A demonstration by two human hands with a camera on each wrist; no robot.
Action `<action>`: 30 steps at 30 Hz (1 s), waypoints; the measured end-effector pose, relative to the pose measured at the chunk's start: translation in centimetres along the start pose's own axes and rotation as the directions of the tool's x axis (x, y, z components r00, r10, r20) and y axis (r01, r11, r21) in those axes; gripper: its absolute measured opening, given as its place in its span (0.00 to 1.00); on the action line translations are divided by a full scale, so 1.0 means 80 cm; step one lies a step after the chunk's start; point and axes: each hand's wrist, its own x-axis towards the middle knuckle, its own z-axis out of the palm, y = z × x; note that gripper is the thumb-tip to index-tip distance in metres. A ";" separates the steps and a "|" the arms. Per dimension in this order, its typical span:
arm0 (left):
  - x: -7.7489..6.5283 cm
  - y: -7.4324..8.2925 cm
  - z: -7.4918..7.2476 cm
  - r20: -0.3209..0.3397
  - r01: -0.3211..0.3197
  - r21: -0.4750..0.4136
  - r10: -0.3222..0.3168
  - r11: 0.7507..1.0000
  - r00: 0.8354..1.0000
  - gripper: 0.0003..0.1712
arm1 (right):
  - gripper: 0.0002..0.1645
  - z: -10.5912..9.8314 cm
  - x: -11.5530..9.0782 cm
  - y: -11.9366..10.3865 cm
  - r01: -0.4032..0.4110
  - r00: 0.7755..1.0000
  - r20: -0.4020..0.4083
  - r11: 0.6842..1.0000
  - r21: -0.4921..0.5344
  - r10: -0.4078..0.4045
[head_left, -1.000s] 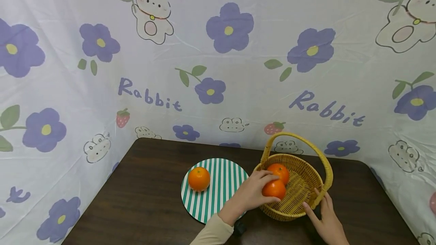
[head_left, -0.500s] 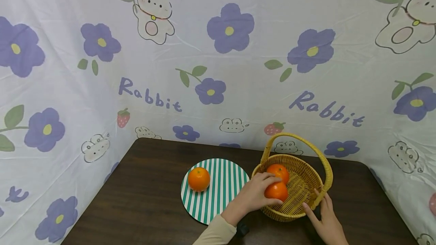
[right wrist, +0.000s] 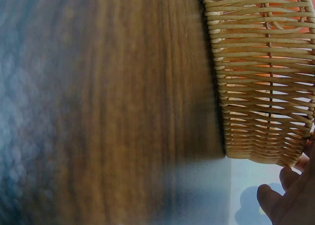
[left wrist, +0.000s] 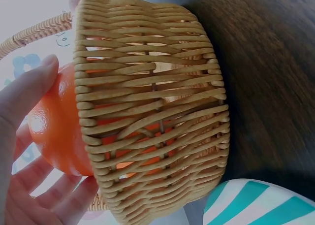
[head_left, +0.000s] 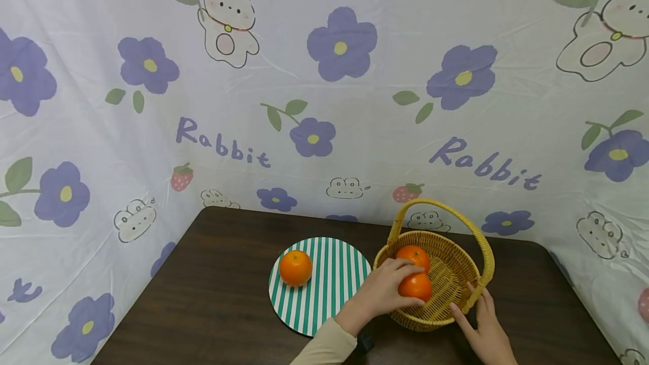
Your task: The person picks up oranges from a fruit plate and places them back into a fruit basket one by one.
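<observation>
My left hand [head_left: 387, 289] holds an orange [head_left: 416, 287] inside the left part of the yellow wicker basket [head_left: 446, 280]. In the left wrist view, its thumb and fingers curve round the orange [left wrist: 56, 129], which shows above the basket rim [left wrist: 86, 102]. A second orange [head_left: 413, 255] sits just behind it in the basket. My right hand [head_left: 484, 328] grips the basket's right rim by the foot of the handle, thumb in front and fingers behind. A third orange [head_left: 296, 268] lies on the round green-and-white striped mat [head_left: 329, 275].
The dark wooden table [head_left: 213, 297] carries the mat left of the basket. The basket's tall arched handle [head_left: 451, 207] rises over its back and right side. A white cloth [head_left: 284, 83] with rabbits and purple flowers hangs behind and beside the table.
My left hand has moved slightly right with its orange, deeper over the basket's middle. The right hand, the basket and the orange on the mat have stayed in place.
</observation>
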 end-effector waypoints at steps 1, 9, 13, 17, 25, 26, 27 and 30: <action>0.001 0.000 0.001 0.001 0.000 0.006 0.000 1.000 1.000 0.35 | 0.50 0.000 0.000 0.000 0.001 1.000 -0.002 1.000 -0.001 -0.001; 0.005 -0.001 0.009 -0.005 -0.019 0.040 0.019 0.999 1.000 0.35 | 0.50 -0.001 0.000 0.000 -0.003 1.000 -0.001 1.000 -0.003 0.003; 0.009 -0.001 0.015 -0.003 -0.025 0.049 0.025 0.998 1.000 0.35 | 0.50 -0.001 0.000 -0.001 0.005 1.000 -0.003 1.000 -0.006 -0.005; 0.012 0.001 0.019 0.007 -0.030 0.048 0.029 0.998 1.000 0.35 | 0.50 -0.002 -0.002 -0.002 0.002 1.000 -0.001 1.000 -0.006 -0.002; 0.018 0.005 0.025 0.032 -0.042 0.051 0.041 0.998 0.999 0.34 | 0.50 -0.003 -0.001 -0.005 0.002 1.000 0.004 1.000 -0.004 -0.002; 0.019 0.005 0.026 0.036 -0.042 0.052 0.040 0.998 0.999 0.34 | 0.50 -0.003 -0.002 -0.005 0.004 1.000 0.002 1.000 -0.003 -0.004; 0.020 0.005 0.026 0.040 -0.041 0.052 0.038 0.998 0.998 0.34 | 0.50 -0.003 -0.002 -0.005 0.006 1.000 0.001 1.000 -0.003 -0.006; 0.022 0.006 0.027 0.051 -0.043 0.052 0.041 0.998 0.998 0.34 | 0.49 -0.003 -0.002 -0.004 0.013 1.000 -0.008 1.000 -0.004 -0.013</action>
